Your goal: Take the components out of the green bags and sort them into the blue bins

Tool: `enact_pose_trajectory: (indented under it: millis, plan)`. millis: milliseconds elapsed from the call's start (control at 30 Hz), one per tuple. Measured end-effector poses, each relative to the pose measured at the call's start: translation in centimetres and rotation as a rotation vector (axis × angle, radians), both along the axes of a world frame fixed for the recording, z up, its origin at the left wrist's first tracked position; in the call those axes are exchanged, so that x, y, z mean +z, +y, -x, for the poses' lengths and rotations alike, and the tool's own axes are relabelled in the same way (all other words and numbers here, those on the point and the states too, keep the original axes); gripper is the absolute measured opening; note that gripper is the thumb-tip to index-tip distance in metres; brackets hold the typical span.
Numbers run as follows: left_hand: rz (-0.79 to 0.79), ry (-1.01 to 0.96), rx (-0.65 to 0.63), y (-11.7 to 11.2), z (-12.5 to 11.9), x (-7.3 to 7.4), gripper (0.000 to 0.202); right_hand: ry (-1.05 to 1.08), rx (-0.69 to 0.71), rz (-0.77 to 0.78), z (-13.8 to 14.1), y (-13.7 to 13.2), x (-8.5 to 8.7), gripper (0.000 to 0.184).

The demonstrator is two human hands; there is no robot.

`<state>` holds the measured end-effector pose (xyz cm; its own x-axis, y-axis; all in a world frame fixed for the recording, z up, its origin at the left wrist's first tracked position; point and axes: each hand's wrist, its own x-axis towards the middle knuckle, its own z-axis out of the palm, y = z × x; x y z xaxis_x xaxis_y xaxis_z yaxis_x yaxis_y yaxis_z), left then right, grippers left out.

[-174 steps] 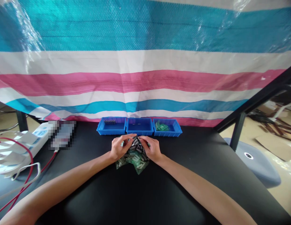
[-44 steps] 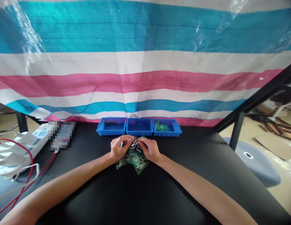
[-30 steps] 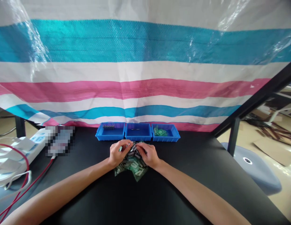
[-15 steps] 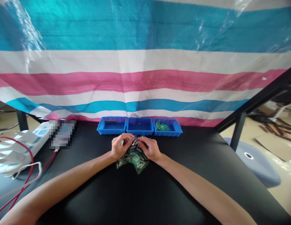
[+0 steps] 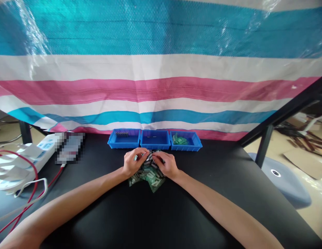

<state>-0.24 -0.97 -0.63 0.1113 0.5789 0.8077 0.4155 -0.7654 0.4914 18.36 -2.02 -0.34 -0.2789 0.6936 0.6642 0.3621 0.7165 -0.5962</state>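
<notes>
Over a heap of small metal cylinders and greenish plastic bags [image 5: 152, 176], both my hands are close together with bent fingers. My left hand [image 5: 133, 161] is closed in a pinch at the heap's upper left; what its fingertips hold is too small to name. A small greenish piece shows within its curled fingers. My right hand [image 5: 167, 164] pinches at the upper right, its fingertips nearly meeting the left ones. Behind them three blue bins stand in a row: the left bin [image 5: 127, 142] has a row of small round metal pieces, the middle bin [image 5: 157, 142] two tiny slivers, the right bin [image 5: 193, 141] greenish bags.
A white power strip [image 5: 48, 147] with plugs and red and white cables lies at the left beside a pixelated object [image 5: 70, 148]. A striped tarp [image 5: 161, 90] hangs behind the black table [image 5: 150, 221]. Right of the table stands a grey stool [image 5: 283, 183].
Both hands keep almost the same place and pinch over the heap. The slivers in the middle bin look slightly farther apart; otherwise the view has only shifted a little.
</notes>
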Motion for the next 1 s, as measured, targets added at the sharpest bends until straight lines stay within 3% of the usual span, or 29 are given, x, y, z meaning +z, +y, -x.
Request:
enact_pose_trajectory:
  millis: [1000]
  plan:
    - [-0.005,-0.004,0.026,-0.02,0.01,-0.12,0.007,-0.016,0.006,-0.014,-0.07,0.11,-0.37,0.018]
